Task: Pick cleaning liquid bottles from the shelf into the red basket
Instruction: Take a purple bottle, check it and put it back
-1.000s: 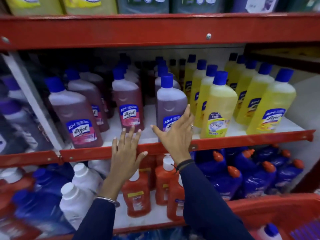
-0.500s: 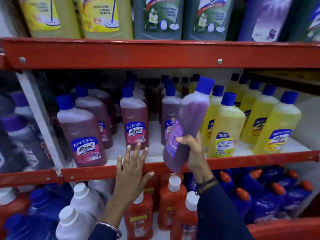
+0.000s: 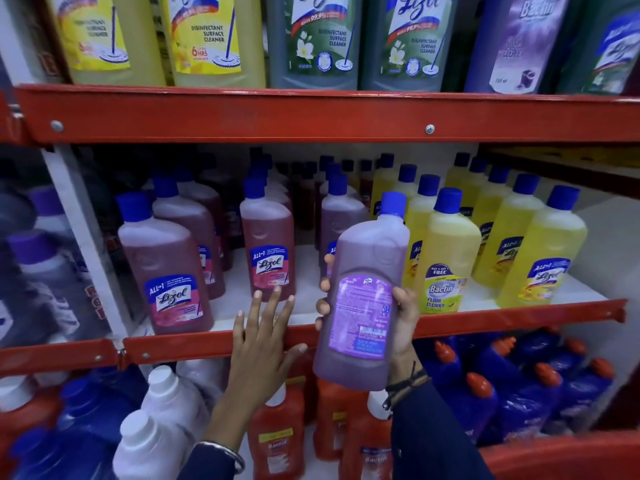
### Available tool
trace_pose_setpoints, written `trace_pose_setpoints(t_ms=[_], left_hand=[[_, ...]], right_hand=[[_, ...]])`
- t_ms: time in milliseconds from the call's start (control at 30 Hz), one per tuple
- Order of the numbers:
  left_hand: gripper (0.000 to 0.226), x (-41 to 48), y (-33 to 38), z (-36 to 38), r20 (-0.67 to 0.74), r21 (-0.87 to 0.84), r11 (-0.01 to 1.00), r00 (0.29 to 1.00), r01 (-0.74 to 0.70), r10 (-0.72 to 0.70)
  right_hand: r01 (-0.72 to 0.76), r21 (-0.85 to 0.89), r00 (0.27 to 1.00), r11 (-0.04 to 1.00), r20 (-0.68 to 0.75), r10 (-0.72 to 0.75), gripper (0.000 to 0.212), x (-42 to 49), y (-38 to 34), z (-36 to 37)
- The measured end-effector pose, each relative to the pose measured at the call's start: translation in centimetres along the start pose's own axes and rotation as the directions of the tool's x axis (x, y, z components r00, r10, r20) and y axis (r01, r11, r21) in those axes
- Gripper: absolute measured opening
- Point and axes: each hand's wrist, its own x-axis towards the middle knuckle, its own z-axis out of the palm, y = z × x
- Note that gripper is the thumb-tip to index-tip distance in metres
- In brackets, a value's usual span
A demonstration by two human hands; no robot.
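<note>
The right hand (image 3: pixel 403 320) grips a purple bottle (image 3: pixel 363 296), back label forward, in front of the shelf (image 3: pixel 485 322). At its nine o'clock, the left hand (image 3: pixel 265 344), fingers spread, empty, rests near a Lizol "All in 1" bottle (image 3: pixel 268 244). At three o'clock stands a yellow Bactin Floor Cleaner (image 3: pixel 446 258).

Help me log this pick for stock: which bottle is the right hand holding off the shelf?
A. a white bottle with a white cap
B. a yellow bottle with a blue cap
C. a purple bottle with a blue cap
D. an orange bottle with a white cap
C: the right hand has its grip around a purple bottle with a blue cap, held in front of the shelf edge, back label facing the camera.
</note>
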Motion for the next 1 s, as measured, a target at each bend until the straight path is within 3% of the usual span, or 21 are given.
trace_pose_setpoints(t_ms=[133,267,367,467,567,667,1000], left_hand=[[0.071,0.0,0.0,0.1,-0.002,0.005,1.0,1.0,-0.004,0.004],[0.076,-0.1,-0.1,0.3,-0.005,0.013,1.0,1.0,-0.001,0.002],[0.076,-0.1,0.0,0.1,-0.012,0.01,1.0,1.0,0.001,-0.001],[0.075,0.0,0.1,0.1,-0.017,0.021,1.0,1.0,-0.001,0.001],[0.075,0.0,0.1,0.0,-0.025,0.021,1.0,1.0,-0.003,0.003],[0.075,0.0,0.2,0.0,-0.034,0.017,1.0,0.999,-0.004,0.005],[0.073,-0.1,0.1,0.2,-0.039,0.027,1.0,0.999,0.002,-0.001]], right_hand=[[0.033,-0.276,0.986,0.961,-0.148,-0.076,0.07,-0.2,-0.7,0.6],[0.08,-0.535,0.882,0.841,-0.356,-0.31,0.061,0.5,-1.3,1.6],[0.094,-0.762,0.804,0.64,-0.321,-0.5,0.068,1.1,-1.8,1.9],[0.024,-0.927,0.699,0.373,-0.251,-0.67,0.094,1.7,-2.4,2.0],[-0.039,-0.976,0.611,0.215,-0.193,-0.768,0.101,2.3,-2.6,1.8],[-0.079,-0.984,0.563,0.163,-0.179,-0.807,0.098,2.9,-2.2,1.1],[-0.201,-0.979,0.557,0.041,-0.148,-0.817,0.102,3.4,-0.9,-1.0]])
